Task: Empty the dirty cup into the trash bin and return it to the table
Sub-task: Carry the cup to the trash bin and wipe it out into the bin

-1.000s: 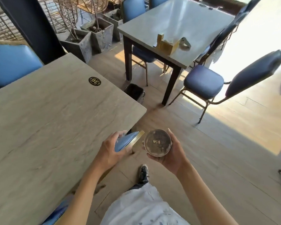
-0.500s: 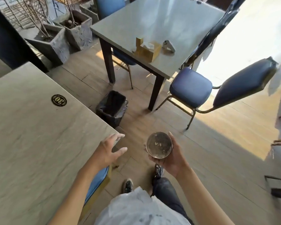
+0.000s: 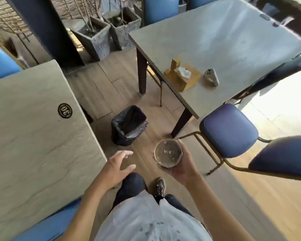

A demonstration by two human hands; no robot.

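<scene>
My right hand (image 3: 182,168) holds a clear dirty cup (image 3: 168,152) upright at waist height, with brownish residue and a few pale bits at its bottom. A small trash bin (image 3: 129,125) lined with a black bag stands on the wooden floor, ahead and slightly left of the cup. My left hand (image 3: 117,168) hovers empty with fingers spread beside the corner of the grey table (image 3: 33,145), which carries a round "30" badge.
A second grey table (image 3: 224,40) ahead on the right carries a wooden tissue holder (image 3: 182,75) and a white device (image 3: 211,76). A blue padded chair (image 3: 228,129) stands right of the cup. Stone planters (image 3: 94,37) sit at the back. Another blue chair (image 3: 47,223) is beside my left leg.
I have stepped forward, so the bin now lies closer and more central. My left hand let go of the blue chair back a second ago and stays open. The cup remains upright.
</scene>
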